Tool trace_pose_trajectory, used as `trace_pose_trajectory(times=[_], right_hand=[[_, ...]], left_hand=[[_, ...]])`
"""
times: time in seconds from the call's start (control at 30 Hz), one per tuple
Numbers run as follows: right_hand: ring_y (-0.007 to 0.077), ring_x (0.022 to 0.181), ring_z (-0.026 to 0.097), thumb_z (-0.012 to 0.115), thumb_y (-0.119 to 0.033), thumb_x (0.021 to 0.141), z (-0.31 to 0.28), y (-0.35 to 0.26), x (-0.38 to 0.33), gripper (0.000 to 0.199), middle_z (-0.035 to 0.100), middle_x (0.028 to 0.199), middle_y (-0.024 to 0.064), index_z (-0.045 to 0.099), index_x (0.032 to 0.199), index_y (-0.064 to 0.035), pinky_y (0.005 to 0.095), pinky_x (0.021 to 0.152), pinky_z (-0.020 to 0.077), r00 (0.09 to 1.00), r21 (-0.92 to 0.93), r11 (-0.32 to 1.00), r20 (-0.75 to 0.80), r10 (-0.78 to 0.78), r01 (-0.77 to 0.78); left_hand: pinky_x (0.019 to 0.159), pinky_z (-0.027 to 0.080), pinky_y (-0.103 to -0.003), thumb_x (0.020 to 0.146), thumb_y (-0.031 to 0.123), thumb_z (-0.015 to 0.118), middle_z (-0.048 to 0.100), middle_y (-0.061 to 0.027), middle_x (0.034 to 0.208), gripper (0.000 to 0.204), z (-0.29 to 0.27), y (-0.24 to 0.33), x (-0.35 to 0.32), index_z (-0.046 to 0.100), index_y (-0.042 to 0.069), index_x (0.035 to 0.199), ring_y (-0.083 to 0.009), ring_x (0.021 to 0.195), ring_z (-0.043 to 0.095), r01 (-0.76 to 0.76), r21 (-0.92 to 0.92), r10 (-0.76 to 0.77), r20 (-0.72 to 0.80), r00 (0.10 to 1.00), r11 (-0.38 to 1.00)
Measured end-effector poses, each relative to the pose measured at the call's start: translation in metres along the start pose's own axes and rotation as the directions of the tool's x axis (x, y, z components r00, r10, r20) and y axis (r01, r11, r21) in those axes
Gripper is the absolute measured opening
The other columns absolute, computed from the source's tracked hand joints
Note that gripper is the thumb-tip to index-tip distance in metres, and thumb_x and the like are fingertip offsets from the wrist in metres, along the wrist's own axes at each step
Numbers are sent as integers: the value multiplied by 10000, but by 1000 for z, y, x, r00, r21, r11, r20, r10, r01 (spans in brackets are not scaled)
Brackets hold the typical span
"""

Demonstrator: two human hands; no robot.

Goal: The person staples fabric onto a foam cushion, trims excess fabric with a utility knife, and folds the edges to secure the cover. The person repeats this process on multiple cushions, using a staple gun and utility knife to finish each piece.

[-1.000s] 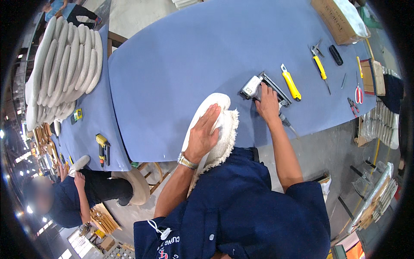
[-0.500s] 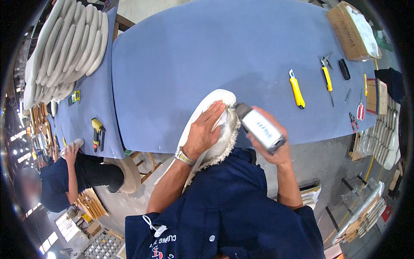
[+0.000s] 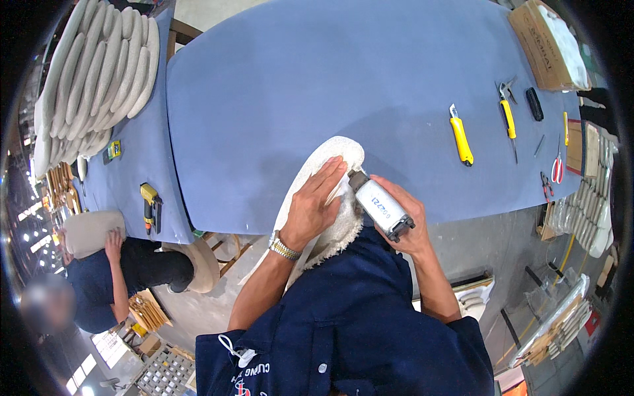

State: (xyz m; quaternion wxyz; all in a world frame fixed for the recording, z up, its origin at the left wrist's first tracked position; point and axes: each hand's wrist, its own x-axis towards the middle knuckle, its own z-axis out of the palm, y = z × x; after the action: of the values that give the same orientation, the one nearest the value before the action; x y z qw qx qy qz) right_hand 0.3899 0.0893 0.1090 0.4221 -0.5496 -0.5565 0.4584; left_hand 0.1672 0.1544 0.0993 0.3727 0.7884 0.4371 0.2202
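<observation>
Directly under left fingers, cream pad, staple gun perhaps touching it

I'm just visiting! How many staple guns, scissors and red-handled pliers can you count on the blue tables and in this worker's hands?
Staple guns: 2 (silver one in the right hand, yellow one on the left table)
Scissors: 1
Red-handled pliers: 1
Total: 4

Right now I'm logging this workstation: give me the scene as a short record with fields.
Left hand: flat on white frayed-edged fabric cushion
Right hand: holds silver-and-black staple gun, nose at cushion
On blue table: yellow utility knife, red-handled scissors
Far left: stack of rounded beige cushions
</observation>
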Motion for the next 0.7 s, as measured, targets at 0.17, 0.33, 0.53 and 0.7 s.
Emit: trace_pose_trajectory(times=[0.17, 0.33, 0.53, 0.7], right_hand=[[337, 1187, 677, 782, -253, 798, -4, -1, 9, 650, 667, 1323, 184, 598, 1374, -17, 392, 1006, 529, 998, -13, 1000, 51, 29, -28], [313, 1131, 694, 804, -304, 791, -9, 0, 20, 686, 669, 1308, 150, 581, 1387, -48, 358, 969, 535, 985, 24, 992, 128, 119, -123], [249, 1105, 693, 796, -285, 796, -13, -15, 32, 674, 680, 1271, 125, 568, 1384, -51, 332, 940, 527, 934, 13, 954, 209, 291, -300], [245, 1083, 708, 753, -101, 761, -21, -30, 48, 645, 705, 1194, 129, 576, 1381, -117, 336, 903, 533, 924, -27, 955, 248, 293, -295]], left_hand=[[1146, 441, -431, 748, -78, 694, 543, -158, 1499, 747, 1, -3, 1, 543, 77, 1463, -315, 1416, 494, 14, -22, -14, 7, 1000, 1000], [1181, 410, -399, 746, -91, 668, 555, -200, 1478, 674, -3, 2, 5, 590, 14, 1407, -333, 1407, 503, 78, -44, -76, 33, 997, 996], [1168, 420, -424, 729, -83, 679, 566, -188, 1470, 664, -3, 1, 8, 611, 11, 1383, -331, 1393, 522, 91, -58, -89, 30, 996, 994], [1147, 429, -423, 725, -79, 688, 581, -160, 1467, 666, 1, 2, 8, 623, 27, 1379, -312, 1387, 536, 106, -113, -107, 3, 994, 988]])
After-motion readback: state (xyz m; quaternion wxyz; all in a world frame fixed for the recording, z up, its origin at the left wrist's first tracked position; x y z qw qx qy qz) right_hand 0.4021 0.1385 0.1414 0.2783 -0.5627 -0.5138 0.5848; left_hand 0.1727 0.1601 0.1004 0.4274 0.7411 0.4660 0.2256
